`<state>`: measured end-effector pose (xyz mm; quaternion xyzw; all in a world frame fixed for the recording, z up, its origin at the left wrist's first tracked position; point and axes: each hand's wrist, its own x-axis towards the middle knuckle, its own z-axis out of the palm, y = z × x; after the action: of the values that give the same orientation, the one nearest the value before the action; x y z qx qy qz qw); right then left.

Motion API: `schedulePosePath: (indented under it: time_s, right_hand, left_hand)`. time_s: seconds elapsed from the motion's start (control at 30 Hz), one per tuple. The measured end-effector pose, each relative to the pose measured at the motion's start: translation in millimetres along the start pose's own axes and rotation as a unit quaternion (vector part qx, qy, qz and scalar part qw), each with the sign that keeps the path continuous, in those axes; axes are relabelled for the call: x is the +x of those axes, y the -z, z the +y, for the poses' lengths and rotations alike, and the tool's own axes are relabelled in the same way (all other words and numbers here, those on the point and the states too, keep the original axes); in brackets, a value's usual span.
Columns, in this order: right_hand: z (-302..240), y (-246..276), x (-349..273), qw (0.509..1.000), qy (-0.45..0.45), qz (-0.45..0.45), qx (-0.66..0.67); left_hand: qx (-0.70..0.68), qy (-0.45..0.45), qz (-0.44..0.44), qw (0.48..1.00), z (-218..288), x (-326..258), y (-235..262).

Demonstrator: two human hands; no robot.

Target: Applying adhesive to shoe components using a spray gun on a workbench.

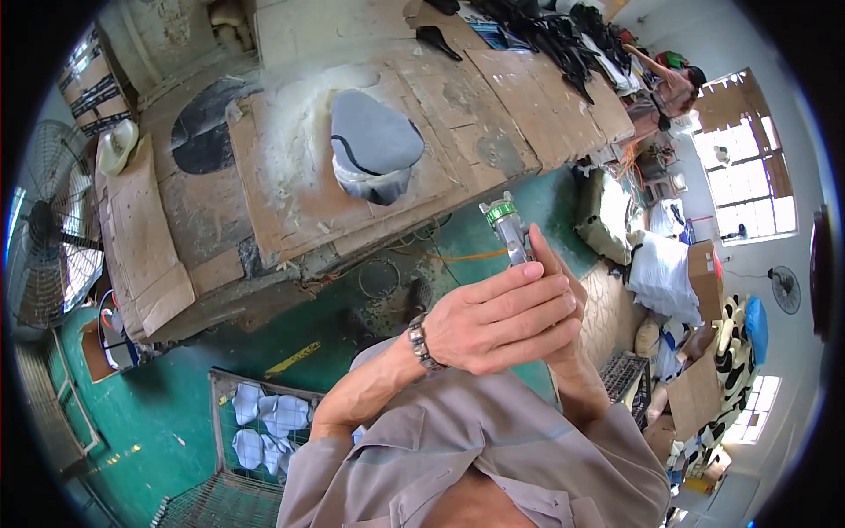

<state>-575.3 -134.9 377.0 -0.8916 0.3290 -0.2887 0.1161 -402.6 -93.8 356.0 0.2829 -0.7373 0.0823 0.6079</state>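
A silver spray gun (509,231) with a green ring near its head points up and away from me, toward the workbench. My right hand (564,271) is wrapped around its body, though much of the grip is hidden. Across that hand lies my left hand (493,321), its fingers stretched out and its back toward me. Beyond the gun, on the bench, rests a grey padded bicycle saddle cover (374,132) with a black curved line along its side. Its lower edge hangs loose over whatever supports it.
Worn cardboard (282,198) coated with pale residue covers the bench (220,308). Black saddles (537,40) are heaped at the far right, near another person (678,92). A wire rack (220,493) with pale blue pieces stands lower left. An orange hose (471,257) runs under the bench. A fan (44,220) stands left.
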Motion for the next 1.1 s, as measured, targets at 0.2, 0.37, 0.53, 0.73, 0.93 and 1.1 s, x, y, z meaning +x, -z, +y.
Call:
schedulePosePath:
  time_s: [0.2,0.37,0.53,0.73,0.93,1.1]
  right_hand:
    - [-18.2,5.8,-2.5,0.983,-0.145,-0.074,0.083]
    - [-0.2,0.6,8.7,0.998,0.033,-0.041,-0.027]
    - [-8.6,-7.1,9.9,0.999,0.033,-0.003,0.016]
    - [-2.2,-17.3,-11.7,0.972,-0.188,0.036,0.139]
    - [13.3,-22.3,-31.4,0.945,-0.247,0.068,0.205]
    - [21.3,-13.0,-27.8,0.961,-0.229,-0.002,0.158]
  left_hand:
    - [-0.012,-0.029,-0.017,0.999,0.3,-20.0,-20.9]
    - [-0.021,-0.007,-0.041,0.999,-13.5,4.6,-3.6]
    - [-0.057,-0.029,-0.069,0.996,-19.3,0.7,7.6]
    - [-0.029,-0.054,-0.076,0.995,-15.5,1.4,-0.4]
    - [-0.015,-0.094,-0.056,0.994,-15.1,3.2,-6.8]
    - [-0.044,-0.078,-0.053,0.995,-11.6,2.9,-9.5]
